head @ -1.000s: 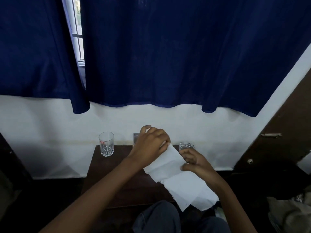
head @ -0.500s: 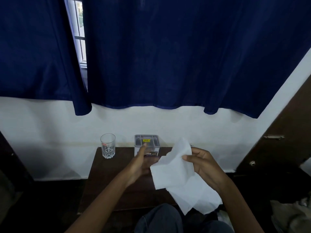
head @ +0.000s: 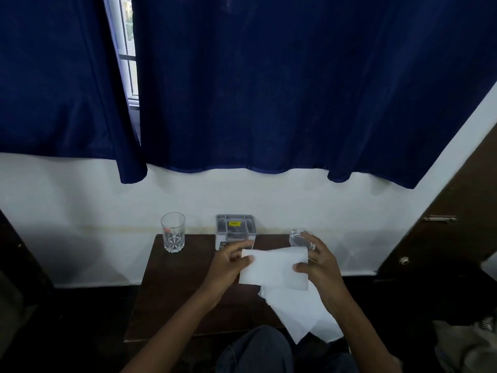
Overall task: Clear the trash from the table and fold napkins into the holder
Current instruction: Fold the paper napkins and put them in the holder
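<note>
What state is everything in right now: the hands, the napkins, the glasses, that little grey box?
left hand: pinches the folded napkin by its left edge.
right hand: pinches its right edge.
folded napkin: folded over, held between them.
loose napkins: unfolded, lying at the table's near right.
grey holder: upright, no napkin visible inside.
tall glass: upright, empty.
short glass: upright, partly hidden.
curtains: drawn, one gap.

glass left | holder centre-back | napkin before holder, on table
</note>
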`<state>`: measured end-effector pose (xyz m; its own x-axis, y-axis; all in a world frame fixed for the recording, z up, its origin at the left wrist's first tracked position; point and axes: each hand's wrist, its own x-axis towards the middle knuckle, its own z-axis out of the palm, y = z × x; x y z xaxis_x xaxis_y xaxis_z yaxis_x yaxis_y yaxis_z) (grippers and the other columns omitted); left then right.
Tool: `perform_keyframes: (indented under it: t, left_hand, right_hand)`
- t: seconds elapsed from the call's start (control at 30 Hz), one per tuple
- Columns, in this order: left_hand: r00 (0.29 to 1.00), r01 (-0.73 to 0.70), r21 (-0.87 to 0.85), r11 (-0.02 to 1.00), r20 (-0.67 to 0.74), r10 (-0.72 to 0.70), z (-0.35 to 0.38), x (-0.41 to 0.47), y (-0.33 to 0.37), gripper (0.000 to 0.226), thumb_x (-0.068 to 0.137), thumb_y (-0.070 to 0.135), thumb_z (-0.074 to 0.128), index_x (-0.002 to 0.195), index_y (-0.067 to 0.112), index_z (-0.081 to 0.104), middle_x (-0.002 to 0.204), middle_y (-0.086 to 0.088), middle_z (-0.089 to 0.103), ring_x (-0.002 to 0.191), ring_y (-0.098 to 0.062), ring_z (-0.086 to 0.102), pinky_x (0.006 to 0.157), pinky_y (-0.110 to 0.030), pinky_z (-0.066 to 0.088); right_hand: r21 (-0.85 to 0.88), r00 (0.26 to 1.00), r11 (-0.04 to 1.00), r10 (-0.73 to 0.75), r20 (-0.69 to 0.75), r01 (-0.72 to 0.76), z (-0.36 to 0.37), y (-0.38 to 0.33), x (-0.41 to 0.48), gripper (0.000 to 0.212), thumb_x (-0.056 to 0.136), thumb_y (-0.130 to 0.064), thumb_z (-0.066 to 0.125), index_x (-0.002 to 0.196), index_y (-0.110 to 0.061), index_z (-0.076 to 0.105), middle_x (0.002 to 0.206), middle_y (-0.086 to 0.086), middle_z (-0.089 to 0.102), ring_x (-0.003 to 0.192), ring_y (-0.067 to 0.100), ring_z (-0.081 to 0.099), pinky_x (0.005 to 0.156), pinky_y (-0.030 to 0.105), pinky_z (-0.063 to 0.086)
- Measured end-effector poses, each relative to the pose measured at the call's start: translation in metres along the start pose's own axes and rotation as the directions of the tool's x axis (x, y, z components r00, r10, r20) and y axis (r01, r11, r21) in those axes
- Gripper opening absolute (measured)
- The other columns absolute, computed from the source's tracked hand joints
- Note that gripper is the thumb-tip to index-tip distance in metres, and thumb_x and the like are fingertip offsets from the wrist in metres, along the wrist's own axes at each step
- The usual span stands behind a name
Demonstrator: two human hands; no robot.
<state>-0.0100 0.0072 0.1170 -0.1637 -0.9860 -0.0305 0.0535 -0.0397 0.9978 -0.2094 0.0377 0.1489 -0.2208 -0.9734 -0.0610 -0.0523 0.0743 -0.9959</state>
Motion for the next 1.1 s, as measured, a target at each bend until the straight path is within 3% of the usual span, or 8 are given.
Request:
perform_keyframes:
  t: [0.17,0.33,0.43,0.57,0.77,0.87,0.97,1.1]
  left_hand:
    - [0.978,-0.144,0.272,0.952,-0.109,0.179,0.001,0.005,-0.003,0.019,0.078,0.005,0.068,0.093,0.016,0.074,0.058,0.020,0.064,0.051,0.006,0.050,0.057,-0.010,0.038]
    - [0.966,-0.163,0.483,0.860,-0.098,0.238,-0.002,0.005,-0.005,0.012,0.079,0.018,0.068,0.081,0.030,0.070,0.087,0.006,0.070,0.077,-0.009,0.063,0.071,-0.027,0.051]
    - [0.957,-0.212,0.552,0.807,-0.048,0.285,-0.005,0.009,-0.006,0.007,0.076,0.017,0.069,0.078,0.023,0.071,0.091,0.009,0.060,0.089,-0.011,0.057,0.077,-0.017,0.043]
    - [0.980,-0.181,0.381,0.907,-0.007,0.199,-0.009,0.010,-0.001,0.025,0.078,0.010,0.070,0.067,0.030,0.061,0.087,0.014,0.059,0.083,0.003,0.057,0.074,-0.004,0.038]
    - [0.999,-0.020,0.130,0.991,-0.029,0.024,-0.005,0.016,-0.004,0.006,0.087,0.014,0.061,0.081,0.015,0.063,0.080,-0.008,0.064,0.077,-0.018,0.060,0.071,-0.031,0.045]
    - [0.997,0.014,0.091,0.996,-0.075,-0.007,-0.006,0.027,-0.008,0.004,0.088,0.011,0.058,0.088,0.008,0.061,0.077,-0.005,0.061,0.064,0.000,0.059,0.060,-0.015,0.044]
    - [0.993,0.057,0.060,0.997,-0.108,-0.051,-0.013,0.041,-0.014,0.005,0.088,0.010,0.058,0.092,0.007,0.059,0.081,-0.006,0.063,0.063,-0.001,0.059,0.052,-0.009,0.045]
    - [0.979,0.195,-0.160,0.968,-0.035,-0.203,-0.022,0.060,-0.011,0.028,0.086,0.014,0.063,0.112,0.018,0.055,0.094,-0.002,0.063,0.078,-0.016,0.065,0.062,-0.030,0.060]
  right_hand:
    - [-0.227,0.992,0.968,-0.122,-0.045,0.109,0.003,0.005,0.000,0.039,0.070,0.022,0.061,0.090,-0.011,0.068,0.092,0.003,0.069,0.067,-0.008,0.065,0.064,0.009,0.052]
    - [-0.378,0.972,0.904,-0.232,-0.045,0.199,0.002,0.005,-0.001,0.034,0.073,0.012,0.066,0.075,-0.022,0.070,0.076,-0.014,0.067,0.063,-0.008,0.062,0.063,0.012,0.049]
    - [-0.392,0.956,0.885,-0.290,-0.042,0.252,0.001,0.002,-0.004,0.040,0.069,0.013,0.067,0.060,-0.026,0.063,0.067,-0.009,0.061,0.059,-0.004,0.057,0.059,0.005,0.041]
    - [-0.229,0.982,0.959,-0.183,-0.039,0.169,-0.007,0.008,-0.001,0.029,0.072,0.010,0.068,0.062,-0.017,0.064,0.076,-0.003,0.061,0.073,0.013,0.057,0.070,0.010,0.042]
    - [0.154,0.987,0.975,0.158,0.019,-0.159,-0.005,0.019,0.010,0.004,0.086,-0.004,0.059,0.085,-0.007,0.062,0.087,0.012,0.064,0.084,0.027,0.060,0.072,0.035,0.051]
    - [0.197,0.948,0.930,0.285,0.144,-0.309,0.002,0.025,0.021,0.013,0.082,0.000,0.062,0.094,-0.005,0.064,0.094,0.010,0.070,0.090,0.029,0.066,0.078,0.041,0.056]
    - [0.183,0.923,0.906,0.362,0.129,-0.381,0.010,0.030,0.038,0.015,0.078,0.012,0.061,0.079,-0.003,0.064,0.087,0.015,0.071,0.078,0.029,0.069,0.065,0.035,0.058]
    - [0.229,0.923,0.895,0.382,0.048,-0.383,0.019,0.026,0.076,0.016,0.078,0.017,0.056,0.077,0.002,0.061,0.080,0.017,0.067,0.073,0.028,0.066,0.058,0.031,0.060]
